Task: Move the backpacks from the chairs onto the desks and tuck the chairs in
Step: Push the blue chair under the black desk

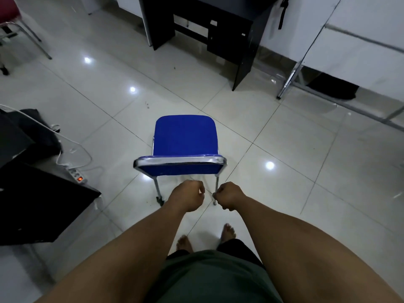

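Observation:
A blue chair (185, 136) with a chrome frame stands on the tiled floor in the middle of the view, its seat bare and its backrest toward me. My left hand (188, 196) and my right hand (229, 197) hang just behind the backrest, both curled into loose fists with nothing in them, neither touching the chair. A black desk (240, 47) stands ahead past the chair, near the top of the view. A black strap (282, 14) hangs from its top right edge; what it belongs to is cut off.
Another black desk (39, 200) sits at the left with a dark bag (41, 130) and white cables. A power strip (77, 173) with a lit red switch lies on the floor. A red chair (13, 20) is far left. A white table (358, 51) on a metal frame stands right.

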Action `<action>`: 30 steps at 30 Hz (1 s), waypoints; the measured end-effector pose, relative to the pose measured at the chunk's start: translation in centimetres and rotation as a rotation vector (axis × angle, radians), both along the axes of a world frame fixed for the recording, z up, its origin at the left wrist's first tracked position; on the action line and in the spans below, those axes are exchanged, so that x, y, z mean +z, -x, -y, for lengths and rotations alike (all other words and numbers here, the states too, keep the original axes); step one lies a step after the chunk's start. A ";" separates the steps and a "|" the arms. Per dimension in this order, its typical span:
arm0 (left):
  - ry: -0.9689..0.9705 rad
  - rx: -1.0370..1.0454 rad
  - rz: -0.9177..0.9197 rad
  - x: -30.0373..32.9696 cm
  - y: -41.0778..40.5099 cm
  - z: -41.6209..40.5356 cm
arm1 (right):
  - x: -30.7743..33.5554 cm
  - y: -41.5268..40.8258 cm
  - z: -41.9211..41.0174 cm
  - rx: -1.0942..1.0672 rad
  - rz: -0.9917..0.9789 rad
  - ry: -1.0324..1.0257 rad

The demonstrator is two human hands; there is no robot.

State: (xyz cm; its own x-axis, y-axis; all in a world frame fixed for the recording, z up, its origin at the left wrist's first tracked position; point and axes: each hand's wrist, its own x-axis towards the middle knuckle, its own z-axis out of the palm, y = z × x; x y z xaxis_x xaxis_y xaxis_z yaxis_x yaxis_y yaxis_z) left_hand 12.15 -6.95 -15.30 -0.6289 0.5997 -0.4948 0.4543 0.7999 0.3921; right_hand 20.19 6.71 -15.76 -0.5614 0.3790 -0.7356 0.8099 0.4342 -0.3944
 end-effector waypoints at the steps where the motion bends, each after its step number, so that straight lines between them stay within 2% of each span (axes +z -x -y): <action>1: -0.059 0.003 -0.061 0.3 0.1 0.6 | 0.2 0.2 0.6 0.001 -0.024 -0.019; 4: -0.227 0.004 -0.219 1.5 0.5 2.2 | 1.2 1.0 1.9 -0.003 -0.084 -0.084; 9: -0.386 0.017 -0.455 2.7 1.9 4.3 | 2.4 2.3 3.0 0.005 -0.201 -0.230; 11: -0.381 0.009 -0.519 3.0 2.6 5.0 | 3.2 2.9 3.6 -0.020 -0.269 -0.284; 14: -0.276 0.020 -0.579 3.5 3.8 5.6 | 4.4 3.6 4.5 -0.033 -0.361 -0.367; 18: -0.173 0.079 -0.542 3.6 5.3 6.3 | 5.6 4.1 5.0 0.042 -0.444 -0.472; 21: -0.133 0.050 -0.494 3.3 6.2 6.9 | 5.9 4.4 5.0 0.113 -0.477 -0.508; 30: -0.004 -0.015 -0.483 3.2 8.5 6.3 | 5.1 6.3 5.1 0.280 -0.416 -0.646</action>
State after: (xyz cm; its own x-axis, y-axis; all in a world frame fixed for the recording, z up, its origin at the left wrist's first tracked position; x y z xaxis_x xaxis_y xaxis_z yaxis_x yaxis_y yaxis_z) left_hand 3.65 -13.28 -12.09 -0.7773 0.6118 -0.1464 0.5967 0.7908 0.1365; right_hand 13.85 1.58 -10.63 -0.8770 0.4625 -0.1304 0.4806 0.8431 -0.2413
